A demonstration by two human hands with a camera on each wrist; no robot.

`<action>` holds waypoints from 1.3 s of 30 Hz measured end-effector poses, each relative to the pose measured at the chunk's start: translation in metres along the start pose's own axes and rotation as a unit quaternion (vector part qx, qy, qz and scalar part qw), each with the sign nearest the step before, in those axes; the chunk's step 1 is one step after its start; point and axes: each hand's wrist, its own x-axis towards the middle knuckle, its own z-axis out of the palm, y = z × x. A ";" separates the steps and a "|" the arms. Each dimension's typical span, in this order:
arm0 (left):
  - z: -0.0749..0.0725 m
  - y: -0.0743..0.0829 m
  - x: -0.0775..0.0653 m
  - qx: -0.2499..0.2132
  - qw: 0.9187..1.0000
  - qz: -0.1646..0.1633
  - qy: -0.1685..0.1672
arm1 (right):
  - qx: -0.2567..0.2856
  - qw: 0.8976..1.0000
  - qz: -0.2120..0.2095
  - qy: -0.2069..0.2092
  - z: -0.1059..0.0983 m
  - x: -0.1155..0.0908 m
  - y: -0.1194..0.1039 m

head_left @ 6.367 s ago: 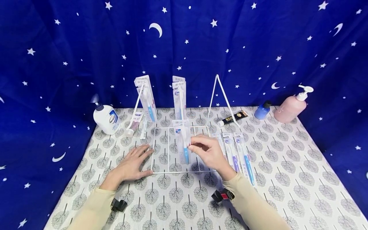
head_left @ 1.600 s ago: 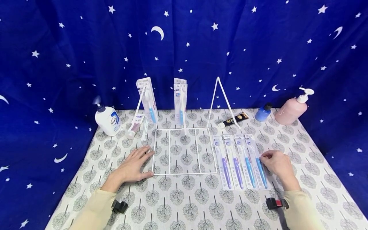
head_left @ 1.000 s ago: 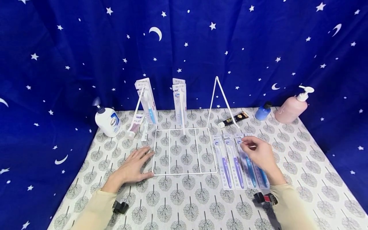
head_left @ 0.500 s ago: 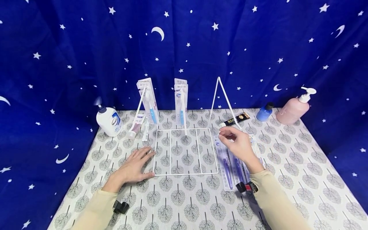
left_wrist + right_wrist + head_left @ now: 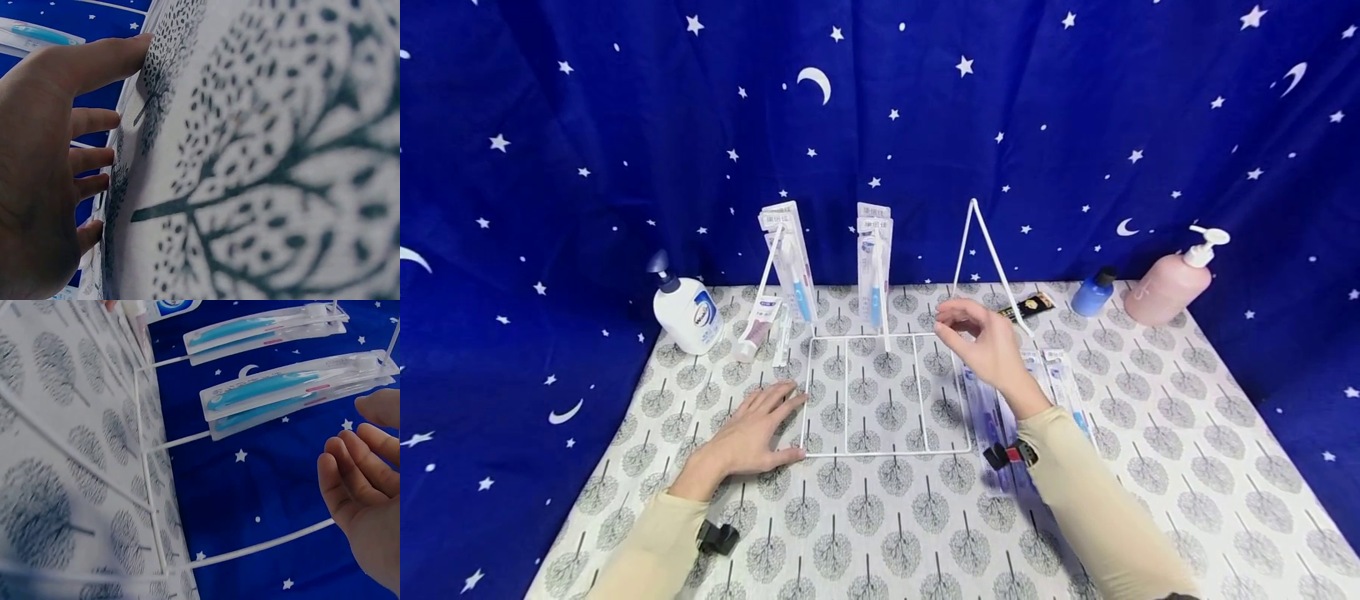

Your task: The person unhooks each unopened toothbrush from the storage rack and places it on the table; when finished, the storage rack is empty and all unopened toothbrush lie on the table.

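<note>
My left hand (image 5: 747, 435) rests on the table with fingers spread, its fingertips and thumb at the left side of the white wire rack (image 5: 887, 454). My right hand (image 5: 981, 343) holds nothing and hovers over the rack's right part, fingers loosely bent and thumb apart. To its left, packaged toothbrushes with blue handles (image 5: 874, 267) hang on the middle prong; more packaged toothbrushes (image 5: 790, 267) hang on the left prong. The right prong (image 5: 992, 250) carries nothing. Several packaged toothbrushes (image 5: 1063, 379) lie side by side right of the rack, partly hidden by my right arm.
A white pump bottle (image 5: 688, 317) and a toothpaste tube (image 5: 757, 327) with a slim package (image 5: 782, 337) stand or lie at left. Behind the right prong lies a black tube (image 5: 1037, 303); a blue bottle (image 5: 1092, 296) and pink pump bottle (image 5: 1167, 292) stand farther right.
My right hand held a packaged toothbrush over the rack. That pack now lies in the right-hand row, and the hand has moved back left, holding nothing. The left hand stayed put.
</note>
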 end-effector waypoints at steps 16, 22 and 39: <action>-0.002 0.000 0.000 -0.004 1.000 -0.004 -0.003 | 0.141 0.990 0.001 0.002 0.035 0.040 0.003; 0.000 -0.002 0.001 -0.002 1.000 -0.003 -0.007 | 0.159 0.987 -0.011 0.017 0.048 0.050 0.005; -0.001 -0.002 0.001 0.001 1.000 -0.005 -0.005 | 0.118 0.992 0.001 0.036 0.070 0.057 0.007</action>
